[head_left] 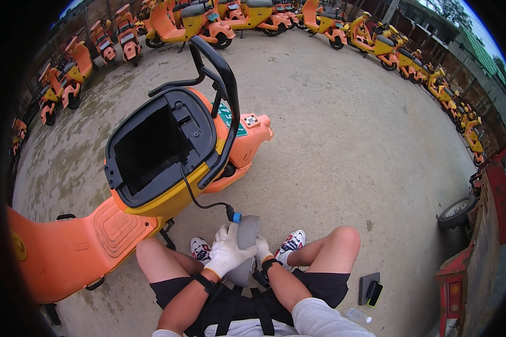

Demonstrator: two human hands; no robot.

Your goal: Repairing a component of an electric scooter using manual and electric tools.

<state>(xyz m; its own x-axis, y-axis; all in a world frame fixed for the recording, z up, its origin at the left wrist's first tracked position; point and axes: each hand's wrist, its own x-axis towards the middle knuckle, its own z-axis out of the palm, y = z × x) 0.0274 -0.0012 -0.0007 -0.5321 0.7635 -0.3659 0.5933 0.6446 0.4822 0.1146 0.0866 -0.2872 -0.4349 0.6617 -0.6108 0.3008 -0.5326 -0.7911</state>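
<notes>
My left hand (229, 251), in a white knit glove, grips a grey curved piece (245, 229), perhaps a seat, between my knees. My right hand (262, 247), also gloved, holds its right side, partly hidden behind it. Just above sits a blue-and-black connector (235, 216) on a black cable (192, 191) from the orange-and-yellow scooter (250, 140) in front of me, whose storage compartment (152, 143) is open and dark inside, with a black rail (224, 78) over it.
Parked orange-and-yellow scooters (180, 28) line the back and sides of the concrete yard (331, 129). A rusty red vehicle (452, 292) with a tire (455, 213) stands at right. By my right knee lie dark flat devices (375, 292) and a clear bottle (358, 315).
</notes>
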